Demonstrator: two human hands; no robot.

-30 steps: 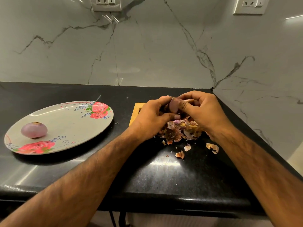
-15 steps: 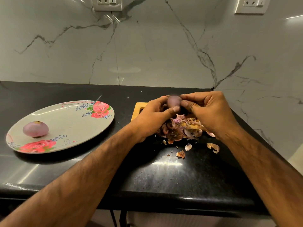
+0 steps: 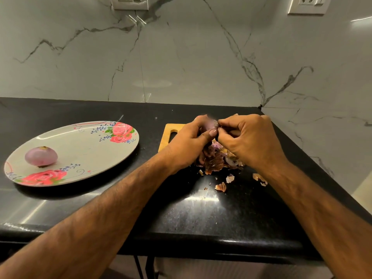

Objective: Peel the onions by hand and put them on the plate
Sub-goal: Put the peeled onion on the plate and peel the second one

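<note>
Gripping blurred onion (image 3: 211, 125) in curled left hand (image 3: 187, 143), pinching it with right hand (image 3: 249, 137); axis unreadable. At nine o'clock on plate (image 3: 84, 154), peeled onion (image 3: 41, 156), ends toward twelve and six.

Black glossy table (image 3: 201, 218), marble wall at back and right. Directly on it:
- floral oval plate (image 3: 84, 150), left side
- wooden cutting board (image 3: 167, 135) with handle slot, centre-back, apart from the plate
- pile of onion skins (image 3: 213, 162) at the board's near edge; overlap with the board can't be told
- loose skin flakes (image 3: 220, 187) just in front of the pile
</note>
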